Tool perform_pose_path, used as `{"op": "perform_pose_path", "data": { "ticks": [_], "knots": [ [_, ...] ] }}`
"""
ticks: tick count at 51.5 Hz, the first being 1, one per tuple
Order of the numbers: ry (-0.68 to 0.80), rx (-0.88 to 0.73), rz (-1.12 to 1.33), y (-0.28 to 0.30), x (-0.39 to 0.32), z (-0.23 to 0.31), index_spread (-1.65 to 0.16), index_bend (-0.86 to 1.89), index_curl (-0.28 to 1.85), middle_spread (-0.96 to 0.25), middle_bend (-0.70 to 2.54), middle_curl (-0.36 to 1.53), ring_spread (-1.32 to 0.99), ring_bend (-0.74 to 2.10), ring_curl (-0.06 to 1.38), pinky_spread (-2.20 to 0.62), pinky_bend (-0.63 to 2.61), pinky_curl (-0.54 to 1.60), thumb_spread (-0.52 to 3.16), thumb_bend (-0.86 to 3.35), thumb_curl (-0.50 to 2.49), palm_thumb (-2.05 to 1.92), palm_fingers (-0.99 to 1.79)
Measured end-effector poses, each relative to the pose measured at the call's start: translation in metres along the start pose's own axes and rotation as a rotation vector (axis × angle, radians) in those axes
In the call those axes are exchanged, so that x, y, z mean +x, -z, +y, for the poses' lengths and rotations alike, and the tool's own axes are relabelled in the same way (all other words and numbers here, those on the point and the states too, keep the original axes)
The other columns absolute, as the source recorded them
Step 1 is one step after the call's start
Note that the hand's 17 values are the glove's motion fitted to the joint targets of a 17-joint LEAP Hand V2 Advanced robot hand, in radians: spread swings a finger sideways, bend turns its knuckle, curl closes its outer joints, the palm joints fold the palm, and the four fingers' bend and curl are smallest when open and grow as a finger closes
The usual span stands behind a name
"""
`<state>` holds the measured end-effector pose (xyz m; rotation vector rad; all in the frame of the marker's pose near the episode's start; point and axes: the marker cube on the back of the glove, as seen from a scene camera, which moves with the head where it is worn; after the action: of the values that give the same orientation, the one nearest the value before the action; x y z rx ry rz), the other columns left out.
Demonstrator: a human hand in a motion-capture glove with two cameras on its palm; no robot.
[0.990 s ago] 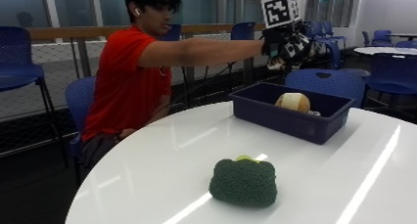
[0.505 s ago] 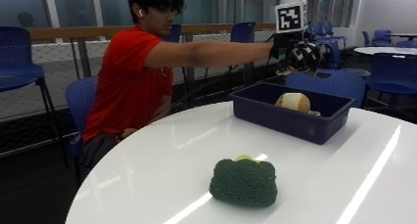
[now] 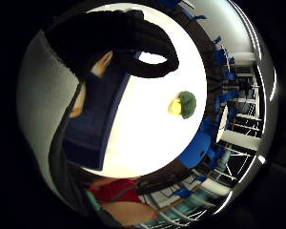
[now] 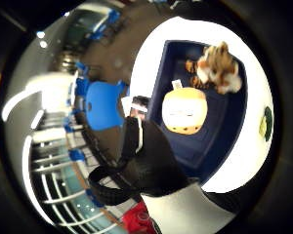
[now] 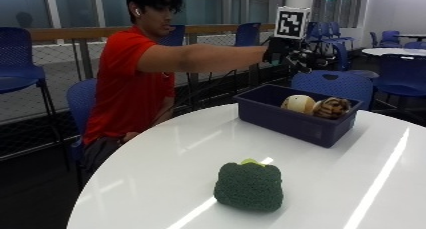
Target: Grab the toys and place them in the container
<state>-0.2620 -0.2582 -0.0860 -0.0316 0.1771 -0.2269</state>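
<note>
On the near left of the white surface (image 5: 166,159) sits a green plush toy (image 5: 250,185) with a bit of yellow at its top, alone and well apart from everything else; it is the one toy that, as far as the views show, is left to collect. Farther right and toward the far side stands the dark blue container (image 5: 293,123), and two toys already lie in it: a round yellow-cream plush (image 5: 297,103) and, just beside it to the right, a striped tiger plush (image 5: 331,107). The thumb-side palm view looks straight down into the bin and shows both resting on its floor. Above the container's far side, the person's arm is stretched out level and the gloved right hand (image 5: 293,53) hangs in the air over it, holding nothing; its fingers appear relaxed and released rather than curled round any object. By that reckoning the task is about two thirds done: two toys are in, and the hand would need to travel across to the near left, take the green toy, and carry it to the bin.
</note>
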Motion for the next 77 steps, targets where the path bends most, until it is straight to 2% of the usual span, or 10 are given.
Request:
{"op": "perform_pose_path", "data": {
  "ticks": [20,49,66,77],
  "knots": [
    [-0.127,0.014,0.03,-0.025,0.096,0.025,-0.4,0.17,0.54,-0.07,0.11,0.32,0.05,0.18,0.27,0.05,1.09,0.37,1.16,-0.09,0.41,-0.12,-0.18],
    [-0.371,0.025,0.03,-0.049,0.285,0.045,-0.38,0.18,0.44,-0.09,0.12,0.24,0.02,0.15,0.22,0.06,0.92,0.32,1.05,-0.1,0.21,-0.13,-0.16],
    [-0.487,-0.044,-0.022,-0.1,0.349,0.047,-0.38,0.18,0.42,-0.09,0.12,0.21,0.01,0.16,0.2,0.06,0.89,0.32,1.02,-0.1,0.17,-0.14,-0.17],
    [-0.499,-0.041,-0.004,-0.128,0.373,0.044,-0.38,0.17,0.4,-0.09,0.11,0.2,0.01,0.16,0.19,0.07,0.89,0.32,0.99,-0.1,0.15,-0.14,-0.18]
  ]
}}
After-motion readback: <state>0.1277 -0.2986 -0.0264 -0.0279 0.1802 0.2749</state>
